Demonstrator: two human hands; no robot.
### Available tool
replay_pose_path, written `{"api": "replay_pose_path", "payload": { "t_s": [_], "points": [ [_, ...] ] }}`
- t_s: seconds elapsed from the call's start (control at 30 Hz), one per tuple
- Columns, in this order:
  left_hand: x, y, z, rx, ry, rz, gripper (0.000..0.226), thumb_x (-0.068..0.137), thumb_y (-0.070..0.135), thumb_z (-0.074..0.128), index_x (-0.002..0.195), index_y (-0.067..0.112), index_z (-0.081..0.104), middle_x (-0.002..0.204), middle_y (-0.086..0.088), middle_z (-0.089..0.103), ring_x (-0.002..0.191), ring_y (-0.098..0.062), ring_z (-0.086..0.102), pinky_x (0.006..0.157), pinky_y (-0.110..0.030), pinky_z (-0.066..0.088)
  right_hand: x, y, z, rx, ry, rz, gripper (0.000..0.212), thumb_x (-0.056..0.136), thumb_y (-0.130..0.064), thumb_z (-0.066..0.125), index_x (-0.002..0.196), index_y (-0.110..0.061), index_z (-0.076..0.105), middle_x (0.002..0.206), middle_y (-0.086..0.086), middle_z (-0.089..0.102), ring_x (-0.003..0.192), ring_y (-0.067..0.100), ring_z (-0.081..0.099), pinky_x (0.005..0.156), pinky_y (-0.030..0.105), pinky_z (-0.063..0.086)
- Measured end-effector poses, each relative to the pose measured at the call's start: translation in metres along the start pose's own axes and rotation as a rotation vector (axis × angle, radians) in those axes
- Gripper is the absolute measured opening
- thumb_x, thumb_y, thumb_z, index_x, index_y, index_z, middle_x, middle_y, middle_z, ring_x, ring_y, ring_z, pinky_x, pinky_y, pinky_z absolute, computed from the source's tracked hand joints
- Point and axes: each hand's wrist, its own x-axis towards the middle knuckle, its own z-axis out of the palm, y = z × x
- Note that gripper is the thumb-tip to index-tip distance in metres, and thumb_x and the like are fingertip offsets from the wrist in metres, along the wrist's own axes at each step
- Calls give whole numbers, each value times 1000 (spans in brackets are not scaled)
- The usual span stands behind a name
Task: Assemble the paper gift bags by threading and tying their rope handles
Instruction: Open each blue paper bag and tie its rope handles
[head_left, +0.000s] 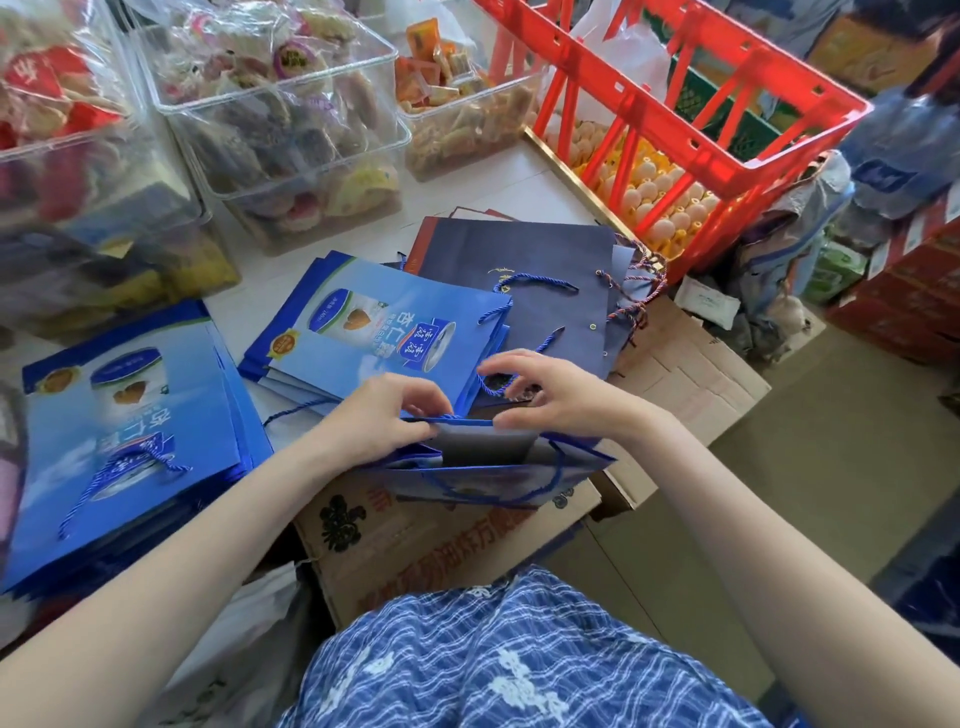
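While the blue gift bag (488, 467) stands mouth-up, long axis left-right, left hand (379, 421) pinches its rim, right hand (550, 400) apparently pinches rope (493, 387).

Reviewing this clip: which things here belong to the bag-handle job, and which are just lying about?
In the job: open blue paper gift bag, blue rope handle, left hand, right hand, stacks of flat blue printed bags.

Lying about: clear plastic snack bins, red plastic crate, brown cardboard box.
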Motion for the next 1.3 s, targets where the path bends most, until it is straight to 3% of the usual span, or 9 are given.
{"api": "replay_pose_path", "payload": {
  "t_s": [0.07,0.13,0.33,0.67,0.8,0.87,1.03,1.2,1.3],
  "points": [
    [-2,3,4,-12,21,49,20,82,8,68,92,25,66,88,12,64,84,5,58,71,0,39,8,-9,8,-12,-111,14,50,86,-24,66,132,-29,47,126,-10,52,110,8,53,94,23,44],
    [-3,6,4,-39,26,69,24,82,7,68,90,29,66,88,11,66,84,9,59,75,-3,40,13,-14,14,-48,-177,39,35,86,-24,66,120,-24,57,109,-8,60,102,11,58,91,26,47],
    [3,13,-12,-38,-97,68,25,81,5,69,85,29,65,93,3,69,89,-3,63,81,-16,48,-13,-2,-18,-134,-107,60,13,83,-25,70,82,-12,72,68,0,57,61,8,45,60,24,36],
    [50,66,-4,-40,-456,166,24,81,3,68,83,26,68,70,17,69,68,5,62,66,-12,46,-79,10,-22,-114,20,158,12,81,-23,72,82,-11,73,61,-11,56,56,0,46,56,12,34],
    [64,91,7,-43,-540,188,20,80,0,69,84,20,70,82,0,72,70,-2,64,68,-15,51,-106,5,-26,-44,-22,228,26,85,-20,69,61,-15,61,45,-13,42,46,3,39,47,13,30],
    [72,101,10,-26,-455,239,18,79,2,70,87,18,71,86,-2,72,73,-2,64,75,-18,52,-115,2,-32,18,30,251,39,86,-18,67,52,-14,48,46,-9,33,44,8,29,44,15,24],
    [77,110,8,-67,136,333,6,83,13,67,88,17,69,88,4,68,79,-2,60,75,-14,43,-117,5,-32,422,339,401,30,85,-12,66,59,-9,53,38,-11,38,38,7,25,39,16,20],
    [39,95,24,13,-56,467,2,88,27,62,87,28,64,89,2,63,82,-3,56,75,-10,40,-72,9,-9,794,604,503,12,82,-7,57,75,-12,49,56,1,47,38,6,21,38,15,14],
    [26,71,23,137,-61,412,37,72,64,55,97,37,57,102,4,54,95,-10,51,87,-23,40,-46,5,4,864,621,520,15,82,-8,53,71,-16,46,57,0,43,35,6,19,39,16,12]
  ]
}}
